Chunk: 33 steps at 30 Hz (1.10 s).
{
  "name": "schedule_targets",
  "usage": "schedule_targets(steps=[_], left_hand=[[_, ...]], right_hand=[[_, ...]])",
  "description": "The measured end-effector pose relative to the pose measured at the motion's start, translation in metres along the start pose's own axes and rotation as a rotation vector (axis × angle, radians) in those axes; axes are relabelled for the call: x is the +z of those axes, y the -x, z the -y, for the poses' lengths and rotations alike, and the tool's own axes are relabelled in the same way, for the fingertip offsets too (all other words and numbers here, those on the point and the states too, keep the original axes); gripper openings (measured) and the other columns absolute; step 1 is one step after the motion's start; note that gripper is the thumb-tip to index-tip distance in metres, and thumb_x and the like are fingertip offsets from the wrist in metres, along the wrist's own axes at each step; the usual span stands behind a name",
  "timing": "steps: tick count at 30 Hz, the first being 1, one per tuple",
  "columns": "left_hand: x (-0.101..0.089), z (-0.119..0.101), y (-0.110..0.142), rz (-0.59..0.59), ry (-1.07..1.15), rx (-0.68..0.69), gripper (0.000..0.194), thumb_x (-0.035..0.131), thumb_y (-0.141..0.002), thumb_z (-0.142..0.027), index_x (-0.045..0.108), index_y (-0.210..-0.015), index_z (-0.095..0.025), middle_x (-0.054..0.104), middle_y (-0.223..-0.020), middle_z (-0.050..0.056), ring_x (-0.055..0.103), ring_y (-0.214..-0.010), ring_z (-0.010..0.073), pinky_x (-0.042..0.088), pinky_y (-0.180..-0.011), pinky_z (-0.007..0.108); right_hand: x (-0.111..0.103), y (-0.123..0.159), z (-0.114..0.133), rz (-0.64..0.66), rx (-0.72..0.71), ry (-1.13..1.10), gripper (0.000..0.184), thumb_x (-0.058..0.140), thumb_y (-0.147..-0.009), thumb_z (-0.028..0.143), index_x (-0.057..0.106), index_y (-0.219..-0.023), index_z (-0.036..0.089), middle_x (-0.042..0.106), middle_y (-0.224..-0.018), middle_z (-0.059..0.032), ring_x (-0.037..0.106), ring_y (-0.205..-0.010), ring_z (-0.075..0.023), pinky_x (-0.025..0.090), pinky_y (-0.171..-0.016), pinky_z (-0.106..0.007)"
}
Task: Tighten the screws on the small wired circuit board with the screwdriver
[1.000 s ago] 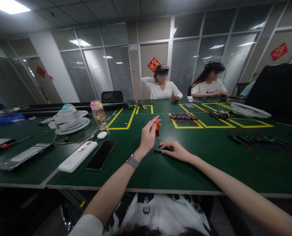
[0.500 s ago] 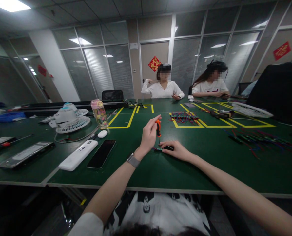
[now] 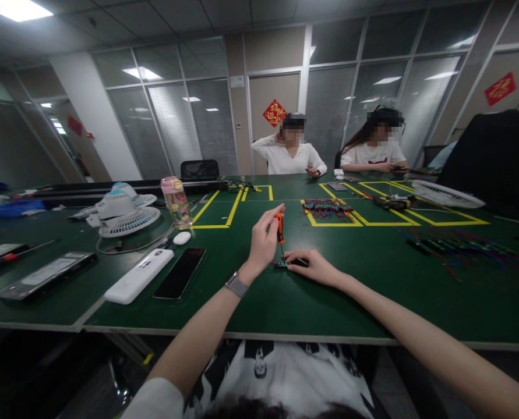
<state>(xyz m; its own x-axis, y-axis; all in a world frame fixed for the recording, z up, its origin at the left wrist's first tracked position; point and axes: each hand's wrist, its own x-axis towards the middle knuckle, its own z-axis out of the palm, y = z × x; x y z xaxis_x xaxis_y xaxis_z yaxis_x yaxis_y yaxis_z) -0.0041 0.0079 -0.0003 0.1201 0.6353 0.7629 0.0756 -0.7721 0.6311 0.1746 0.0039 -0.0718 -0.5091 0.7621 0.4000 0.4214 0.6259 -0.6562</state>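
**Orange screwdriver (image 3: 281,234) points down at a small green board (image 3: 280,266)**

On the left of the table (image 3: 259,314), a flat gray box (image 3: 45,276) has a pale label, but its words are too small to read. Next comes a white slab (image 3: 141,276) with dark marks on top, also too small to read. A phone (image 3: 180,273) with a black screen lies beside it.

Then comes the left hand (image 3: 263,238). Its fingers are close together and almost straight, and they hold the screwdriver's handle with the thumb. The screwdriver is nearly upright, its thin tip down at the board. On the door behind is a red sign (image 3: 275,113) with gold Chinese letters; I can read 招 and 进.

The board lies on the table between both hands. The right hand (image 3: 316,269) pinches the board's right end with its thumb and first finger. Farther right is a pile of wires (image 3: 331,210), red and blue. Last, up high, a red square (image 3: 500,89) has a letter like 福.
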Motion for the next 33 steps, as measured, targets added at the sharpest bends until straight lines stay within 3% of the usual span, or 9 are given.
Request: schedule_targets(steps=[7, 15, 22, 28, 33], left_hand=[[0.0005, -0.0016, 0.0007, -0.108, -0.170, 0.050, 0.019, 0.060, -0.088, -0.027, 0.069, -0.104, -0.021, 0.061, -0.096, 0.004, 0.059, -0.087, 0.0142, 0.049, -0.079, 0.025], [0.0001, -0.0027, 0.0009, -0.014, -0.074, 0.035, 0.032, 0.039, -0.097, -0.022, 0.061, -0.120, -0.021, 0.064, -0.115, 0.006, 0.059, -0.108, 0.0156, 0.045, -0.095, 0.029], [-0.0004, -0.0050, 0.0007, -0.131, -0.227, 0.047, 0.015, 0.061, -0.087, -0.027, 0.069, -0.097, -0.020, 0.057, -0.089, 0.003, 0.057, -0.082, 0.0133, 0.047, -0.079, 0.025], [-0.0001, -0.0018, 0.0009, -0.055, -0.120, 0.037, 0.031, 0.040, -0.097, -0.024, 0.063, -0.118, -0.022, 0.061, -0.115, 0.007, 0.058, -0.107, 0.0156, 0.045, -0.094, 0.029], [0.0025, 0.0005, 0.0020, -0.084, -0.073, 0.006, 0.030, 0.048, -0.095, -0.024, 0.060, -0.122, -0.021, 0.066, -0.113, 0.007, 0.063, -0.098, 0.0158, 0.049, -0.088, 0.029]], right_hand=[[0.0011, -0.0002, -0.0014, -0.010, -0.013, -0.003, 0.021, 0.065, -0.084, 0.037, 0.074, -0.091, 0.019, 0.072, -0.108, -0.0108, 0.066, -0.107, -0.0269, 0.049, -0.098, -0.044], [0.0011, -0.0001, -0.0016, -0.006, 0.003, 0.003, 0.020, 0.065, -0.083, 0.035, 0.073, -0.092, 0.019, 0.072, -0.110, -0.0105, 0.066, -0.107, -0.0257, 0.049, -0.098, -0.043], [0.0003, 0.0005, -0.0008, -0.004, 0.004, 0.012, 0.018, 0.065, -0.084, 0.033, 0.074, -0.092, 0.019, 0.072, -0.110, -0.0100, 0.066, -0.108, -0.0256, 0.048, -0.099, -0.042], [0.0002, 0.0004, -0.0008, -0.007, 0.005, 0.014, 0.018, 0.066, -0.083, 0.034, 0.073, -0.092, 0.020, 0.072, -0.110, -0.0103, 0.066, -0.106, -0.0252, 0.048, -0.099, -0.043], [-0.0002, 0.0002, 0.0008, 0.002, -0.007, 0.020, 0.018, 0.065, -0.084, 0.032, 0.073, -0.092, 0.019, 0.072, -0.110, -0.0107, 0.066, -0.107, -0.0257, 0.048, -0.099, -0.043]])
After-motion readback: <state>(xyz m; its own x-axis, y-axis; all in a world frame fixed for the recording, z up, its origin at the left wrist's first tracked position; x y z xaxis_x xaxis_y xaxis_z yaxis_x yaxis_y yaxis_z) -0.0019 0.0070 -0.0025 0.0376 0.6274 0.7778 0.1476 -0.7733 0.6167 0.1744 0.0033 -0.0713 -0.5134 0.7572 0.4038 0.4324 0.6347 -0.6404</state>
